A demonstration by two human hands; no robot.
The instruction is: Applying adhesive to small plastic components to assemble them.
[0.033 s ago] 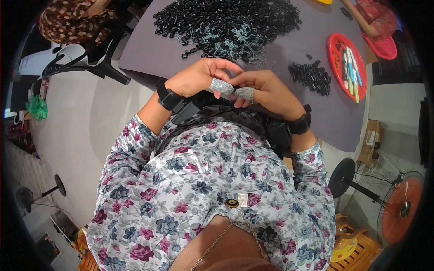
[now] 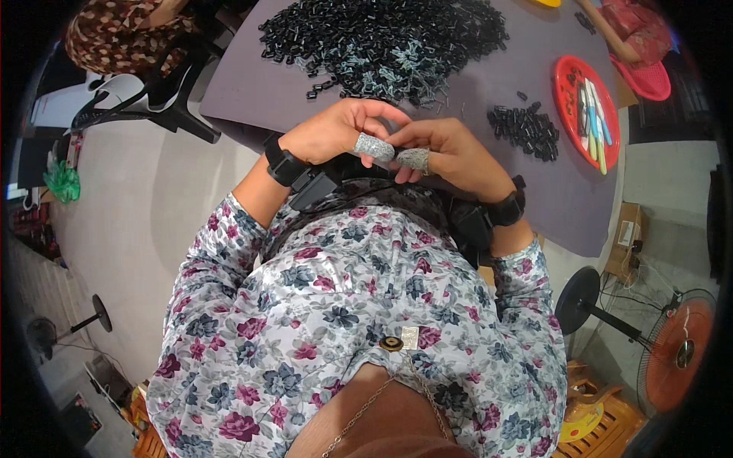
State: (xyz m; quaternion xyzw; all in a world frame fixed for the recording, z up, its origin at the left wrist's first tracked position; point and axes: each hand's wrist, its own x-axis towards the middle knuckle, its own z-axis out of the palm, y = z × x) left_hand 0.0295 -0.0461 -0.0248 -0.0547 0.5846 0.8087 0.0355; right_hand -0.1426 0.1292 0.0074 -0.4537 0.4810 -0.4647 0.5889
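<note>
My left hand and my right hand meet fingertip to fingertip over the near edge of a grey-purple table. Grey wraps cover one finger on each hand, and both wrists wear black bands. The fingers are curled toward each other, and whatever lies between them is hidden. A large heap of small black parts lies on the table just beyond my hands. A smaller pile of black parts sits to the right of my right hand.
A red round tray with several pen-like tools lies at the table's right. A person in brown patterned clothes sits at the far left and another in red at the far right. A black chair, cardboard box and floor fan stand around.
</note>
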